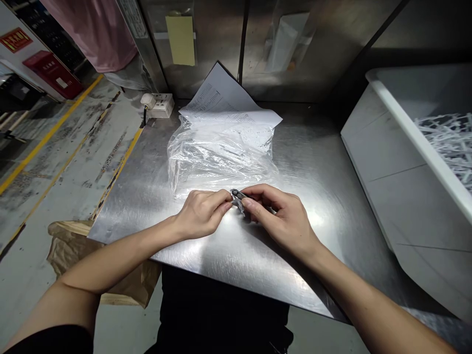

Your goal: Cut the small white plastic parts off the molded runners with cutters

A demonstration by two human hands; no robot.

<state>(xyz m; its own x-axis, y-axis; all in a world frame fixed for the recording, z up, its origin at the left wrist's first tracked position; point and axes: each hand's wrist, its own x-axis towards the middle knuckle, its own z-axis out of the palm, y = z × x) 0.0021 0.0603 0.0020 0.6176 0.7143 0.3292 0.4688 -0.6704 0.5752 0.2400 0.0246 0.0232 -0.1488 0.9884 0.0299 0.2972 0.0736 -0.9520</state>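
Above the bare front part of the metal table (206,250), my two hands meet near the middle. My right hand (282,214) is closed around a small dark metal nail clipper (239,194), its tip pointing left toward the other hand. Thumb and forefinger of my left hand (204,211) are pinched together right at that tip; whatever lies between them is too small to make out. Just beyond the fingers lies a crumpled clear plastic bag (221,157). A printed paper sheet (228,98) rests at the bag's far end, leaning against the back panel.
At right stands a large grey-white bin (383,172) holding thin white strips (452,142). A power socket (162,104) sits at the table's back left corner. On the floor at left is a brown paper bag (129,282). A person in a pink garment (98,34) stands beyond.
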